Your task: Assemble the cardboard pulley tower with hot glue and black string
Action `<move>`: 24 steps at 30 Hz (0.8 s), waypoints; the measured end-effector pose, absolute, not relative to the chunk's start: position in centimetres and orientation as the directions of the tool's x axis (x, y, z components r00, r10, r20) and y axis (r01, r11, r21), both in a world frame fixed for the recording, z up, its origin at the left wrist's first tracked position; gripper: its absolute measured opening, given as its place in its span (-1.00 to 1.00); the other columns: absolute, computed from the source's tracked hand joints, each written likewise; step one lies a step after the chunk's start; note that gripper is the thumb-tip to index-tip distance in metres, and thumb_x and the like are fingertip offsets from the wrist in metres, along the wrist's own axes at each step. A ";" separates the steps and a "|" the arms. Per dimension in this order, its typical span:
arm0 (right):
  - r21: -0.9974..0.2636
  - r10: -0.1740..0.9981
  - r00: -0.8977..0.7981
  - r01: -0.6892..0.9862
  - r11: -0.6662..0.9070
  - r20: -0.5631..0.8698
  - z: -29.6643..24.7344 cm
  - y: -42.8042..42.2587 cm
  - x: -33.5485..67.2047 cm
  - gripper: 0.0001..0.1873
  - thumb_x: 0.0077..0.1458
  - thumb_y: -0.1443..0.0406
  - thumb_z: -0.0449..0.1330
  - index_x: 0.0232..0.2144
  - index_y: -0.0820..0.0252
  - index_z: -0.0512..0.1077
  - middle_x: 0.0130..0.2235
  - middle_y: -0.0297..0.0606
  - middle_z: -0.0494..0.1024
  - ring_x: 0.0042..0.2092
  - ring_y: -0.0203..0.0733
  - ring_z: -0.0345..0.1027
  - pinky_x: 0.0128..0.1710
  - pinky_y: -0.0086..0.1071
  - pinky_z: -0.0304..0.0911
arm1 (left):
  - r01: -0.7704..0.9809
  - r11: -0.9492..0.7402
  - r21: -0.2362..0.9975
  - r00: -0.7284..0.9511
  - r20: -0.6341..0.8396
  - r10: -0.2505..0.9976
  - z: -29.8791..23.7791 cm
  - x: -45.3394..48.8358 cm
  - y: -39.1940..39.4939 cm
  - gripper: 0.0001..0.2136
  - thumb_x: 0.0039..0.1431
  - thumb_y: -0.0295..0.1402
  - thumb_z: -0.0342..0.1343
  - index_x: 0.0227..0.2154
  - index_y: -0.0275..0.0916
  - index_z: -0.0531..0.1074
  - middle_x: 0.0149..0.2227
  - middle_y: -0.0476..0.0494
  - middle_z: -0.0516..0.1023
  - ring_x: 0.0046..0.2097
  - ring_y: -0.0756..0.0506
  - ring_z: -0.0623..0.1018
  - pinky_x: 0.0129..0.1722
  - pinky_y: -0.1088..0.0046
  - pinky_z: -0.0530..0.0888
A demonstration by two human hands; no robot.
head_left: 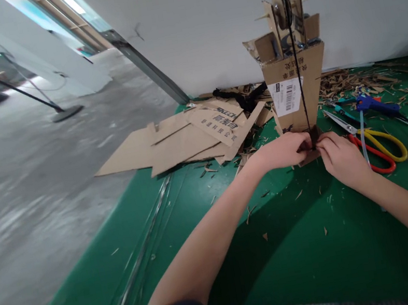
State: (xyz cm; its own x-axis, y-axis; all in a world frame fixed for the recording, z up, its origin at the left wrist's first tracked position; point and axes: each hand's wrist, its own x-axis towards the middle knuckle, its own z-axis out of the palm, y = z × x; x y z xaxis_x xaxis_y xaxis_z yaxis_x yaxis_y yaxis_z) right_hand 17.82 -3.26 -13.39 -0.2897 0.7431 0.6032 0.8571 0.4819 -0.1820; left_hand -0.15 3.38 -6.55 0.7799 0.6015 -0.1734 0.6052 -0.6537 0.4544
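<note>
A tall cardboard tower (pixel 312 83) stands upright on the green table, with a shipping label on its front. At its top a round cardboard pulley wheel (pixel 282 8) sits between two cardboard uprights. A black string (pixel 296 62) runs straight down from the wheel past the label to the tower's foot. There my left hand (pixel 286 150) and my right hand (pixel 341 157) meet, fingertips pinched on the string's lower end. Both hands are closed, close to a small cardboard piece (pixel 308 157) at the base. My fingers partly hide the string's end.
Right of the tower lie scissors (pixel 374 143) with red and yellow handles and a blue glue gun (pixel 375 104) with its cord. Flat cardboard sheets (pixel 182 143) are piled to the left. Cardboard scraps (pixel 349 82) and a black bundle (pixel 244 98) lie along the wall.
</note>
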 end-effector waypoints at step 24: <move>-0.289 0.689 -0.297 0.746 0.599 0.661 -13.5 -3.8 18.6 -0.88 0.28 0.39 0.00 -0.31 0.13 0.29 -0.21 -0.12 0.54 -0.20 -0.09 0.45 -0.27 -0.23 0.32 | 0.647 -0.687 0.332 0.757 -0.164 0.633 -6.8 0.3 3.0 -0.92 0.13 -0.40 0.02 -0.35 -0.25 0.39 -0.38 -0.12 0.53 -0.41 -0.07 0.45 -0.49 0.42 0.23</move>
State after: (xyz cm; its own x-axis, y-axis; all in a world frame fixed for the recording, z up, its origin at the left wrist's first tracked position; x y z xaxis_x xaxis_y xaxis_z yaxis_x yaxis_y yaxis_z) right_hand 18.62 -3.76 -13.45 -0.2971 0.6887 0.6614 0.7464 0.5995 -0.2890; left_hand 0.31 2.96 -6.84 0.7567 0.6328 -0.1645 0.6465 -0.6867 0.3323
